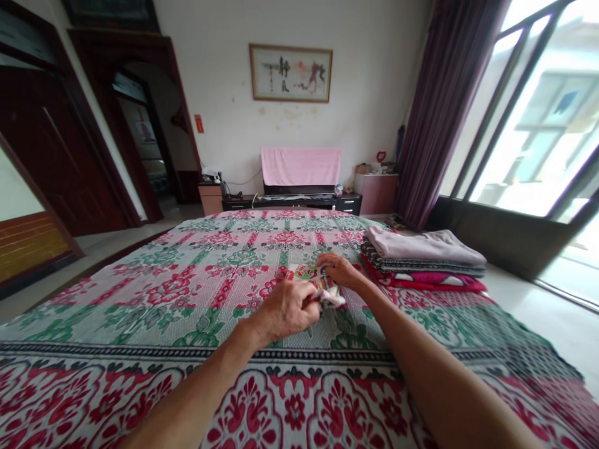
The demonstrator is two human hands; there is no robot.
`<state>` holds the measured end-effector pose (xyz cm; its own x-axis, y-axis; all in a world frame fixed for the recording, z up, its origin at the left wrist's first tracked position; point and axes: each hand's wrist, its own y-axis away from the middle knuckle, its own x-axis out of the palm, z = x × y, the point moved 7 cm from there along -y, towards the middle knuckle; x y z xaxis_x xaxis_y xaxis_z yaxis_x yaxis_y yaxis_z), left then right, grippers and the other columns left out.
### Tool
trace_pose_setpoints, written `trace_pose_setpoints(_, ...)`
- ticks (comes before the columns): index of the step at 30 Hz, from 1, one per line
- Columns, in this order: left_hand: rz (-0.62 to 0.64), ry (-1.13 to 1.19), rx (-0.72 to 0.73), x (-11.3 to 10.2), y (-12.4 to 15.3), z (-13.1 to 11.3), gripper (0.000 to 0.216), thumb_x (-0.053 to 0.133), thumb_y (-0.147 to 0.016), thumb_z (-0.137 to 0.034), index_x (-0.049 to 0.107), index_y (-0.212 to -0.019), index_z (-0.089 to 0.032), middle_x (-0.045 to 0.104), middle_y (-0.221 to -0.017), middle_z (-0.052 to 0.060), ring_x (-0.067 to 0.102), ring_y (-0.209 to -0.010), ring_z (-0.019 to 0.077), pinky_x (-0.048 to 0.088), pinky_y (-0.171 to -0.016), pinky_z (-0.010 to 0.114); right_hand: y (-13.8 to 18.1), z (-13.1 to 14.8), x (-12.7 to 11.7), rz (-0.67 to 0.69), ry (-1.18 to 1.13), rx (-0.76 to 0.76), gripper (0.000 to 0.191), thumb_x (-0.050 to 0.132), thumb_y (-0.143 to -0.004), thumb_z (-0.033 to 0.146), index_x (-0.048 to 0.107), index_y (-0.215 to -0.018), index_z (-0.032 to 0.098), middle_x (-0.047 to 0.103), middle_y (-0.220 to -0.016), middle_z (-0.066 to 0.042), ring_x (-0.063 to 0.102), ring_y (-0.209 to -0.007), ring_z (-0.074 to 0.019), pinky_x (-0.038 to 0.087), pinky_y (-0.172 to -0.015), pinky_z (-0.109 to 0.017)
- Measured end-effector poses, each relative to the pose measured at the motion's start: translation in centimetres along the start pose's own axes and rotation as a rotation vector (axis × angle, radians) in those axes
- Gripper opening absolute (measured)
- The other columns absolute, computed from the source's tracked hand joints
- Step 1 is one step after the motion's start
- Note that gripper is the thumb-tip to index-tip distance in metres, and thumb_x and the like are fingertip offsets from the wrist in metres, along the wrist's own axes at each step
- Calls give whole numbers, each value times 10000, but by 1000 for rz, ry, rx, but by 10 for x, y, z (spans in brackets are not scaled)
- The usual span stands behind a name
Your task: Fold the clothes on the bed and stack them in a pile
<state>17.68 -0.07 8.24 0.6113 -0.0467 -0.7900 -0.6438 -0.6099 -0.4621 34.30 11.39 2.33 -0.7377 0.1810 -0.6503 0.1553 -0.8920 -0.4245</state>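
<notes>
My left hand [291,308] is closed in a fist, and a crumpled whitish piece with dark and pink spots [332,298] pokes out past its thumb. Just beyond it lies a small colourful printed packet [304,272] in white, red, green and orange. The fingers of my right hand [340,269] curl over the packet's right side and grip it. Whether the crumpled piece is part of the packet I cannot tell. Under both hands spreads a flowered bed cover [187,312] in red, green, pink and white.
Folded blankets [425,243] are stacked on the right edge of the bed. Past the far edge stand a low black cabinet [349,204] and a pink cloth [301,166] draped over something. A purple curtain [449,112] hangs by the windows, and a doorway [150,137] opens at left.
</notes>
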Motion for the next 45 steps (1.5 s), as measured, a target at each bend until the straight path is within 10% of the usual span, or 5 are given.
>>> trace_pose_setpoints(8,-499,672,-648,-55,16,103,229,595,-641,-346,472,-532,-186,470,-441,-54,438,-417,91,289,-421,203,11,21,3,254,-463,136,276,499,-776,374,651,-744,146,631,-726,-27,540,-693,-147,444,-663,-260)
trace_pose_setpoints(15,-611,1035,-807,-53,26,123,153,635,-549,-264,514,-546,-169,526,-410,-34,521,-395,140,440,-456,268,15,40,15,457,-780,118,323,594,-718,341,632,-977,151,643,-879,-36,575,-833,-151,435,-795,-275)
trace_pose_setpoints(22,-602,1137,-834,-60,29,132,142,650,-553,-212,522,-525,-158,556,-413,-13,536,-385,146,470,-455,278,1,44,-4,175,-438,122,175,585,-705,298,636,-755,139,579,-641,19,506,-631,-117,395,-616,-240)
trace_pose_setpoints(31,-332,1231,-1088,-37,55,173,126,672,-556,-201,576,-611,-140,643,-507,50,617,-477,208,525,-516,331,9,39,18,281,-792,412,167,614,-707,292,602,-813,163,632,-672,-21,571,-559,-122,474,-521,-230)
trace_pose_setpoints(45,-278,1035,-857,-16,64,192,319,727,-596,-419,622,-685,-131,651,-558,31,607,-500,162,464,-493,254,16,8,31,263,-587,488,281,583,-768,447,628,-860,186,641,-729,-17,580,-614,-132,456,-495,-235)
